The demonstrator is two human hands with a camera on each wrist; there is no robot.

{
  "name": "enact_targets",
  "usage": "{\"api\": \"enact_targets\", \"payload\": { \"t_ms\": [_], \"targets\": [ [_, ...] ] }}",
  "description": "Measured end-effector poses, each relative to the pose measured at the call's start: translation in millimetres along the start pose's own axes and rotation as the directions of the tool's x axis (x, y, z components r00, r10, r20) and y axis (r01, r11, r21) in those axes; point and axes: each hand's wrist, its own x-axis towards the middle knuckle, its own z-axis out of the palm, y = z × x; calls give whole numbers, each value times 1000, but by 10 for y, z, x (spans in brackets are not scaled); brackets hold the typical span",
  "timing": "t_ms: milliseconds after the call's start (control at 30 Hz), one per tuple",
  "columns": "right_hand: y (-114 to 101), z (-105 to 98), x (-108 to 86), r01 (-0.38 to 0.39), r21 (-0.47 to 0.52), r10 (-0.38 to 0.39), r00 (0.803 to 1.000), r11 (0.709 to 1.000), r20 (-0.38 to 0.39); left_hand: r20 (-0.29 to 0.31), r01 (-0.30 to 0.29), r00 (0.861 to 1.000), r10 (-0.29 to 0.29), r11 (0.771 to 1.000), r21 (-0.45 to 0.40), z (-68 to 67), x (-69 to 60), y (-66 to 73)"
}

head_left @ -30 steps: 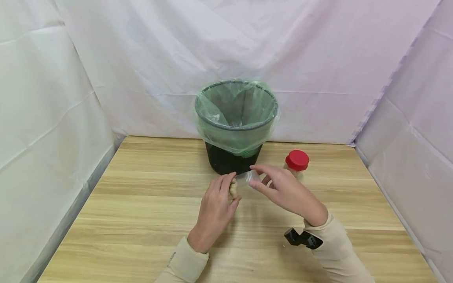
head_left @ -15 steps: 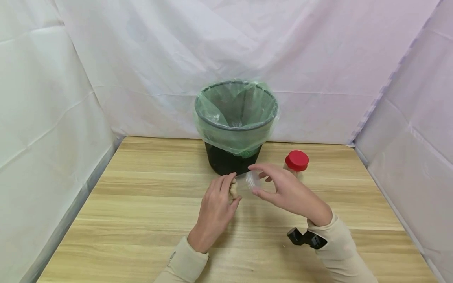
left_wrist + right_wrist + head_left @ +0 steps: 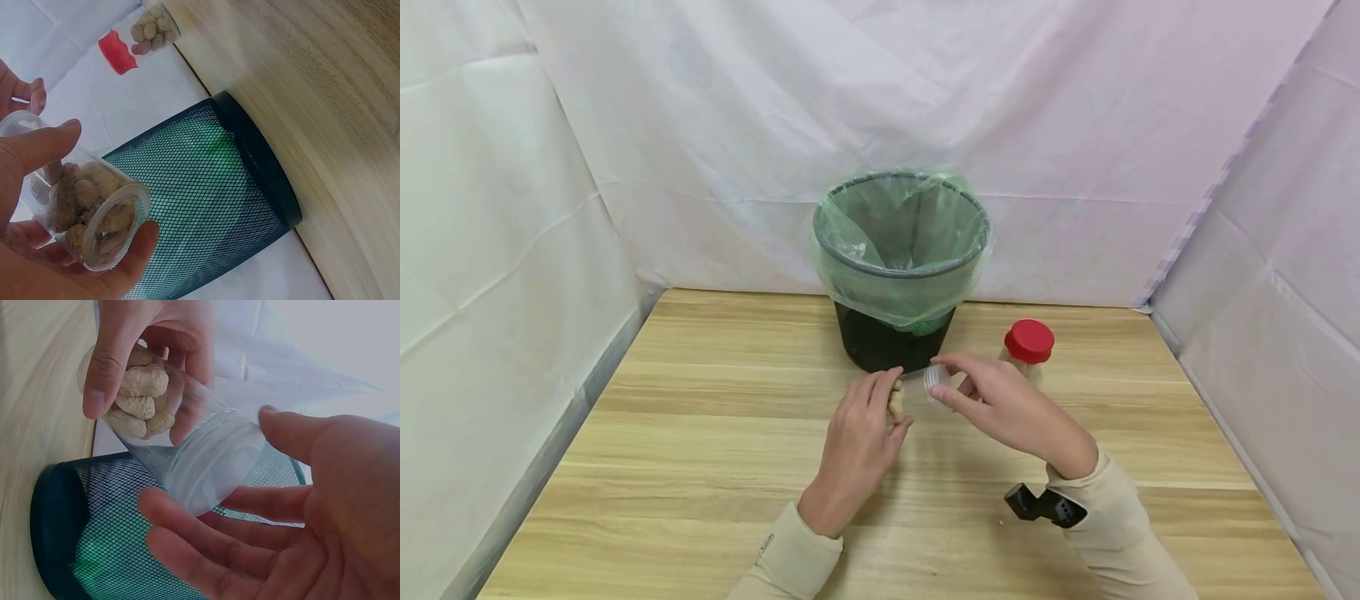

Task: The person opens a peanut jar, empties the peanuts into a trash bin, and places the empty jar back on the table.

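My left hand (image 3: 856, 446) grips the base of a clear jar (image 3: 187, 397), which lies tilted with its whitish, ribbed end (image 3: 219, 459) toward my right hand (image 3: 1018, 412). Peanuts (image 3: 145, 381) show through the wall, gathered at the left-hand end. The right thumb and fingers are curled round the ribbed end; whether that end is a separate lid, I cannot tell. From the left wrist view, the jar base (image 3: 115, 228) faces the camera between the left thumb and fingers.
A black mesh bin (image 3: 891, 337) with a green liner (image 3: 895, 296) stands just behind the jar. Right of it, a second clear jar with a red lid (image 3: 1030, 340) holds nuts (image 3: 153, 31). White cloth (image 3: 722, 150) hangs around the wooden table (image 3: 700, 467).
My right fingers spread and shifted slightly right around the jar's ribbed end, then came back closer round it. The left hand and the jar have hardly moved.
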Motion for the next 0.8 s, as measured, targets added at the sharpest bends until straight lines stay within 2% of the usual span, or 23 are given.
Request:
{"api": "enact_targets", "payload": {
  "t_ms": [167, 367, 467, 633, 800],
  "targets": [
    [-5, -2, -20, 20, -22, -20, 1000, 1000, -17, 2, 4, 1000, -4, 1000, 8, 1, -1, -1],
    [14, 0, -49, 131, -78, -134, 990, 988, -32, -11, 3, 1000, -3, 1000, 6, 0, -6, -13],
    [9, 2, -52, 155, -80, -159, 987, 985, -38, -14, 2, 1000, -1, 1000, 5, -2, -8, -11],
    [2, -12, -54, 143, -73, -147, 988, 987, -40, -16, 0, 1000, 0, 1000, 11, 5, -8, -8],
    [-5, -19, -49, 69, -53, -70, 997, 996, -31, -13, 3, 1000, -3, 1000, 10, -8, -9, 1]
  ]
}}
